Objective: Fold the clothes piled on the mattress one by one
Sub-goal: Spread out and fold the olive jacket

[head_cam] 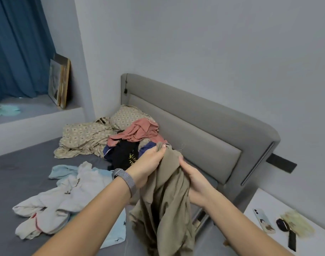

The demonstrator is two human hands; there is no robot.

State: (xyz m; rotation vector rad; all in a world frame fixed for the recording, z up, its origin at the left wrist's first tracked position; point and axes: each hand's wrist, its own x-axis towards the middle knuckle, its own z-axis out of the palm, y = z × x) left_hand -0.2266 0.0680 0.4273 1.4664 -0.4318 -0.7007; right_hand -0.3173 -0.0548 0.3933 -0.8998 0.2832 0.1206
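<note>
My left hand (pixel 148 167) and right hand (pixel 193 180) both clutch one olive garment (pixel 167 206) hanging above the near mattress (pixel 19 174), far pile (pixel 132 143) behind, two pale tops (pixel 65 196) left, their print unreadable

Mattress (pixel 19 174), grey sheet, carries the clothes. Patterned beige bedding (pixel 84 137) crumpled at the head end, against the grey headboard (pixel 204 143). Beside it, a pile: pink garment (pixel 139 132) on top of a black one (pixel 123 154). Nearer, white hoodie (pixel 65 196) spread loosely, overlapping light blue garments (pixel 62 170). Right of the bed, white nightstand (pixel 265 202) with phone (pixel 263 221).
</note>
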